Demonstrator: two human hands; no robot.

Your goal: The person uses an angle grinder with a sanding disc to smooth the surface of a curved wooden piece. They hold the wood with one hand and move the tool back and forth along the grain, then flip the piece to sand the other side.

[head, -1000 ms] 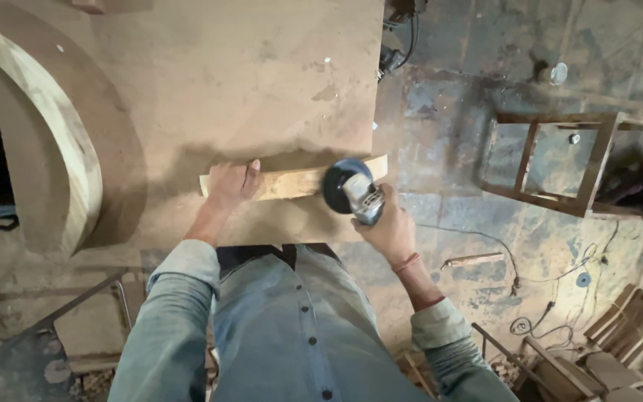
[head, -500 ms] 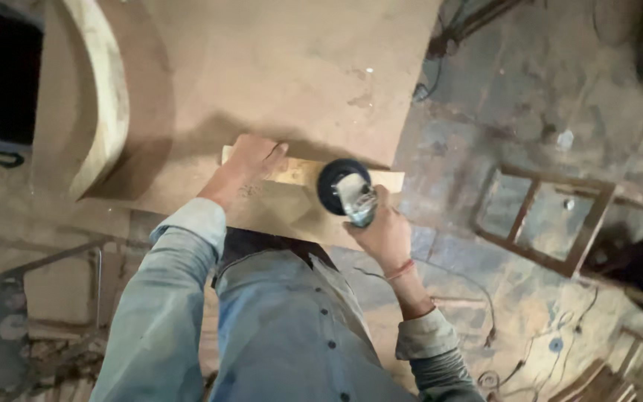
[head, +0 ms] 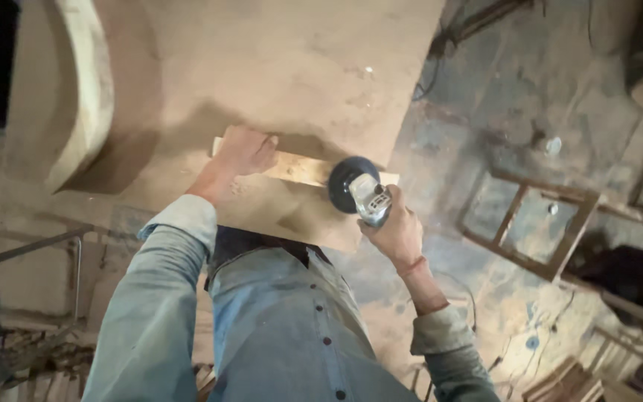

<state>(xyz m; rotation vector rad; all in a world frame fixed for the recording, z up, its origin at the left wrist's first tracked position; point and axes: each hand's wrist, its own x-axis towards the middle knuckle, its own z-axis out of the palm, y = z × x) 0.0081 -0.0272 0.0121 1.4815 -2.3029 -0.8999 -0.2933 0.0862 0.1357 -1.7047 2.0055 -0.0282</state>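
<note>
We hold a pale wooden strip [head: 303, 170] flat on the workbench [head: 262, 59] and run a grinder over it.

Our left hand [head: 243, 151] lies spread, palm down, on the strip's left end, pinning it near the bench's front edge. Our right hand [head: 396, 232] is wrapped tight around the grey body of the angle grinder [head: 359, 192], whose dark round disc sits on the strip's right end. The strip is long, narrow and light yellow, dusty, paler than the brown board beneath it. A curved wooden arch [head: 83, 97] stands to the left; a wooden frame [head: 530, 227] lies on the floor at right.
</note>
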